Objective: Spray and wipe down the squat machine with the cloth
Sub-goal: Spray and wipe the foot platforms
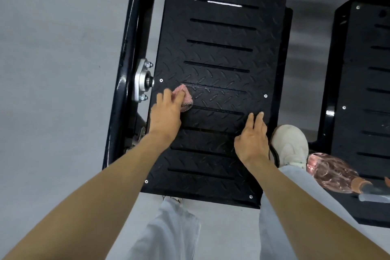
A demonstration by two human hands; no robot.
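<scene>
Wiping footplate [219, 53] at its 9 o'clock edge, pink cloth [183, 93] gripped under curled fingers of left hand [166, 116]. Bracing at 4 o'clock with right hand [252, 145], fingers straight. Could snag pink cloth in slots [217, 67].

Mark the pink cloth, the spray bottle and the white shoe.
Pink fringed cloth [188, 99], head view: its exposed right edge.
Translucent pink spray bottle [331, 172], head view: its body.
White fabric shoe [290, 143], head view: its upper.

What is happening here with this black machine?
A person bends over the squat machine's black footplate. The left hand holds a pink cloth against the plate near its left edge. The right hand rests flat on the plate, holding nothing. A spray bottle lies on the neighbouring plate at the right.
</scene>
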